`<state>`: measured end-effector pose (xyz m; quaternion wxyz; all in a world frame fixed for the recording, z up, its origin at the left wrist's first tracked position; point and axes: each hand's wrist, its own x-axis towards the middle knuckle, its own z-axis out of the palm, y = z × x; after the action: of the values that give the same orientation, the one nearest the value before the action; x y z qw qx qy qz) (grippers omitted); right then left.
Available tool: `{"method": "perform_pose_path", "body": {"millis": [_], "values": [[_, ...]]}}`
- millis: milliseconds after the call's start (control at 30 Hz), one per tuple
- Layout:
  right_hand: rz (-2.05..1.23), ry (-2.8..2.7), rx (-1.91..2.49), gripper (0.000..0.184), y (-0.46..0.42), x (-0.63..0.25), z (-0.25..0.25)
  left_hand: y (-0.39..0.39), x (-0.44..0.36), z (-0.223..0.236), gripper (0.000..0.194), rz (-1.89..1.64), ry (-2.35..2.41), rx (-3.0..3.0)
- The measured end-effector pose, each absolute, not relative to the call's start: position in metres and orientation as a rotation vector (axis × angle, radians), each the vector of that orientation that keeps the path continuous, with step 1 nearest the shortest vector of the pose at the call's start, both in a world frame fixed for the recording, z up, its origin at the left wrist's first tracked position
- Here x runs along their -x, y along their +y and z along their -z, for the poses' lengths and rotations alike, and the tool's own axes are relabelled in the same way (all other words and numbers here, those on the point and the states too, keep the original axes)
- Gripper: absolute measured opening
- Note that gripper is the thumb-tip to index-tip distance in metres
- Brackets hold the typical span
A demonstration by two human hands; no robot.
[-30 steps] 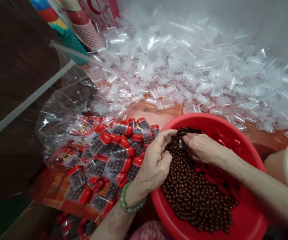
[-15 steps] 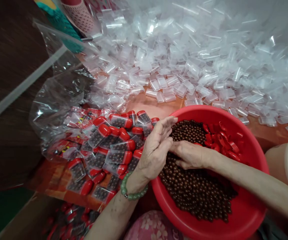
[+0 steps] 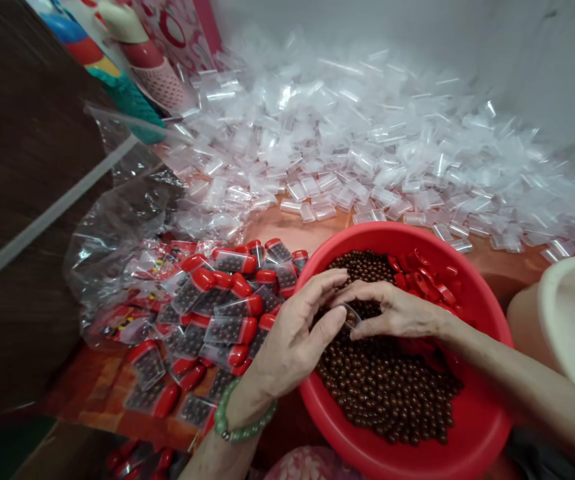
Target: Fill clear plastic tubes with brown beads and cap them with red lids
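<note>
Over a red basin [image 3: 467, 427], my left hand [image 3: 300, 327], with a green bead bracelet [image 3: 244, 417] on the wrist, closes around a small clear plastic container [image 3: 350, 317]. My right hand [image 3: 392, 310] curves over the container's rim, thumb and fingertips against it. A few brown balls show through its wall; how full it is stays hidden behind the fingers. Many shiny brown balls [image 3: 387, 393] lie in the basin below both hands. Red caps [image 3: 427, 280] are heaped at the basin's far right side, partly behind my right forearm.
Filled clear containers with red caps [image 3: 230, 330] lie piled left of the basin. A big heap of clear containers [image 3: 367, 147] spreads behind. A clear plastic bag [image 3: 112, 233] is at left, a pale tub [image 3: 562, 327] at right, and a pink-and-cream bottle [image 3: 147, 60] stands far left.
My right hand has risen off the balls and turned, its fingers opening around the container, which now shows between my hands. My left hand has shifted slightly. The camera view has tilted up.
</note>
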<state>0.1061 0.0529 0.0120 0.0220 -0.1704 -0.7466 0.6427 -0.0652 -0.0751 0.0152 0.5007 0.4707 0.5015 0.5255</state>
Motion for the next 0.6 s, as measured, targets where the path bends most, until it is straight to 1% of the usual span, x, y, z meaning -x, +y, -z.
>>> {"method": "perform_pose_path", "body": {"millis": [100,233,333,467,600], "values": [[-1.971,-2.242,0.508,0.035,0.056,-0.108,-0.014,-0.083,0.067,-0.011,0.052,-1.151,1.284,-1.28],[-1.915,-2.256,0.449,0.035,0.057,-0.112,-0.018,-0.08,0.065,-0.007,0.059,-1.141,1.26,-1.364],[-1.941,-2.26,0.419,0.035,0.057,-0.114,-0.022,-0.073,0.061,-0.01,0.054,-1.17,1.302,-1.375],[-2.006,-2.259,0.389,0.025,0.055,-0.114,-0.023,-0.069,0.058,-0.014,0.045,-1.146,1.352,-1.424],[-1.971,-2.249,0.338,0.022,0.054,-0.115,-0.024,-0.068,0.057,-0.016,0.042,-1.135,1.324,-1.345]]}}
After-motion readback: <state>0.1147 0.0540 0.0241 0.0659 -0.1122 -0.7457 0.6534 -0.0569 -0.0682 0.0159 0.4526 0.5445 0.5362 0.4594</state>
